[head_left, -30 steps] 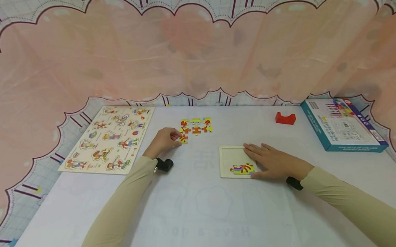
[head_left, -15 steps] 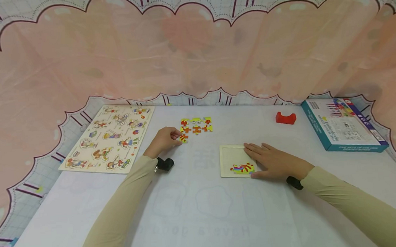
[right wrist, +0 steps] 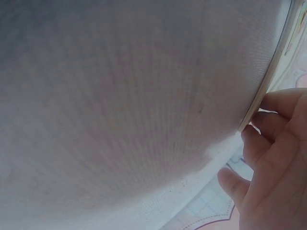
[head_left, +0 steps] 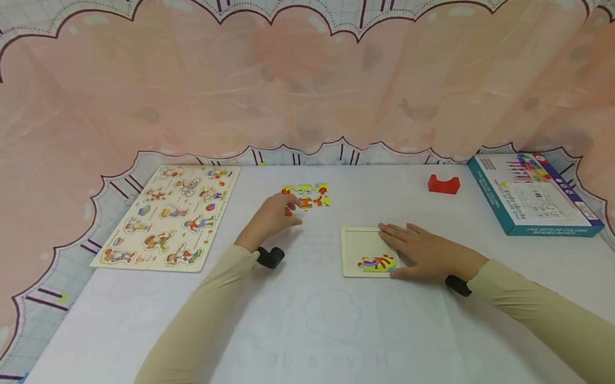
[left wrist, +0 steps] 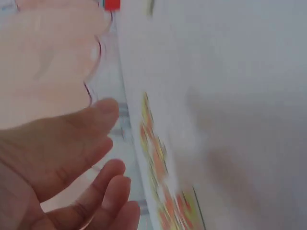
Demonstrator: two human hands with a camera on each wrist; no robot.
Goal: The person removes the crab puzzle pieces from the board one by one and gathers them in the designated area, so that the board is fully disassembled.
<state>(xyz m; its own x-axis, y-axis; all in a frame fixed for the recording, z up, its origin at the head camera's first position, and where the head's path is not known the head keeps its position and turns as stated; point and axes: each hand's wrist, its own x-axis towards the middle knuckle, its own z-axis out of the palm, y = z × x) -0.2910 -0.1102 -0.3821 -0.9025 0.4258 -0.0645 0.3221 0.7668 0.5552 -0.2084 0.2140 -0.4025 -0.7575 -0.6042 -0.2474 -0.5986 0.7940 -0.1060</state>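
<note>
Yellow-and-red jigsaw pieces [head_left: 318,196] lie in a cluster toward the back middle of the table. My left hand [head_left: 270,218] hovers at the left side of this cluster, hiding some pieces. Its thumb and fingers are apart with nothing between them in the left wrist view, where the pieces [left wrist: 158,163] look blurred. A shallow wooden puzzle tray [head_left: 350,248] lies in front, with joined jigsaw pieces [head_left: 378,263] in its lower right corner. My right hand [head_left: 429,252] rests on the tray's right side, fingers extended. In the right wrist view its fingertips touch the tray's edge [right wrist: 252,109].
A wooden board with pictures of children [head_left: 172,216] lies at the left. A red notched block [head_left: 443,184] sits at the back right, beside a teal box [head_left: 535,197]. A patterned curtain [head_left: 300,85] borders the table's far edge.
My left hand has moved right from the cluster's lower left piece, which its fingers were at, and now covers the left pieces. The right hand and tray stay put.
</note>
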